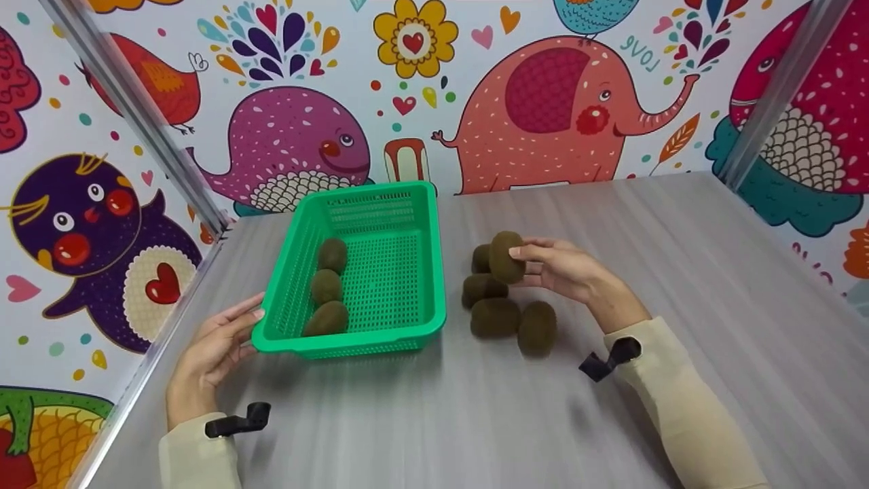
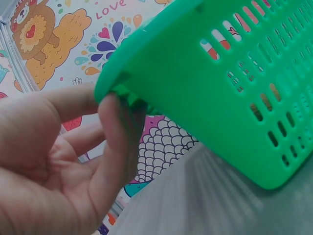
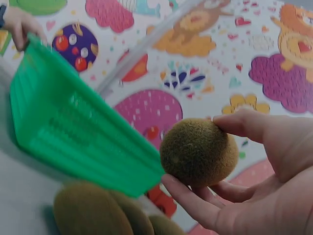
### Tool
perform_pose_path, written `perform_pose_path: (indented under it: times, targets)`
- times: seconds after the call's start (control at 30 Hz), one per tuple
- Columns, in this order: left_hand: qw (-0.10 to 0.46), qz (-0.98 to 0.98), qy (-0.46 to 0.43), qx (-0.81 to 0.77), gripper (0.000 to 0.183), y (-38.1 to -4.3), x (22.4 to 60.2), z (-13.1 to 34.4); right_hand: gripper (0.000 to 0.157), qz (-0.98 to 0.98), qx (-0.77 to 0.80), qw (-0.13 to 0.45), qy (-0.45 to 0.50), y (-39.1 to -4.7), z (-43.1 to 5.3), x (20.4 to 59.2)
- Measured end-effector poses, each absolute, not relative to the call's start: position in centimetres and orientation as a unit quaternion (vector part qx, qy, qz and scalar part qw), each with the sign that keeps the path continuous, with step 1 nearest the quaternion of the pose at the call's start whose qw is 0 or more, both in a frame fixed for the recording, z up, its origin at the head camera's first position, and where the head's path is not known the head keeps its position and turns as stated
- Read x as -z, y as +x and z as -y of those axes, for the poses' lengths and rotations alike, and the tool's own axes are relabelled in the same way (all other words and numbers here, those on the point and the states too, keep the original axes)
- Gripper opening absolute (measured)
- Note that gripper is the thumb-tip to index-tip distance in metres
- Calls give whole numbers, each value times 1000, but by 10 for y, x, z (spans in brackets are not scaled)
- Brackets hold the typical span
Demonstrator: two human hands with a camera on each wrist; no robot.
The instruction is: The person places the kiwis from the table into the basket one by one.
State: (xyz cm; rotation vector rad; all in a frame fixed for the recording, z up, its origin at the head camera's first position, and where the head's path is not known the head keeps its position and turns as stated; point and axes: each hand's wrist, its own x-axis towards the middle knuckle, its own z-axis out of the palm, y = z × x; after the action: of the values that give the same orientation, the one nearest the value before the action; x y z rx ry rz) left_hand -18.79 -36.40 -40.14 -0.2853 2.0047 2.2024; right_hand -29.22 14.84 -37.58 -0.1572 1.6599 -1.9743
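Holding the green basket (image 1: 366, 341) by its left rim, close to the near corner, pinched that rim between the thumb and fingers of the left hand (image 1: 217, 346), with the base apparently resting on the grey table (image 1: 407, 421). Saw inside, in a row along the basket's left side, a far kiwi (image 1: 333, 256), a middle kiwi (image 1: 326, 287) and a near kiwi (image 1: 326, 319); counted these three as the finished share, taking the work to be a transfer of fruit into the basket. Judged the basket's right part roomy enough for at least some of the rest. Found four others on the table, near the basket's right wall and grouped closely: a back kiwi (image 1: 481, 259), partly hidden behind a raised kiwi (image 1: 507, 257), then a second kiwi (image 1: 478, 292), a third kiwi (image 1: 494, 318) and, rightmost, an outer kiwi (image 1: 537, 329); reckoned all four as waiting. Held that raised kiwi clear of the table, pinched between the thumb and fingers of the right hand (image 1: 563, 268), and not yet over the basket. Put progress, on this count, at under halfway, with the raised kiwi and that group of four left to place.
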Motion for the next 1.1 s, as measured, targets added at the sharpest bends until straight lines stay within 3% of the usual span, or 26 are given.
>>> perform_pose_path:
  times: [0.33,0.5,0.63,0.87,1.1]
  targets:
    - [73,-666,-92,-737,32,-188,399,363,39,-592,746,289,-96,-284,-124,360]
    - [78,-663,-90,-739,31,-187,399,364,33,-589,745,296,-100,-288,-107,350]
    - [82,-661,-87,-740,30,-187,399,364,34,-595,738,304,-101,-291,-92,340]
    - [81,-663,-98,-738,29,-187,400,364,51,-602,729,316,-78,-294,-66,330]
    - [73,-666,-98,-736,31,-187,401,364,48,-601,731,315,-65,-297,-42,325]
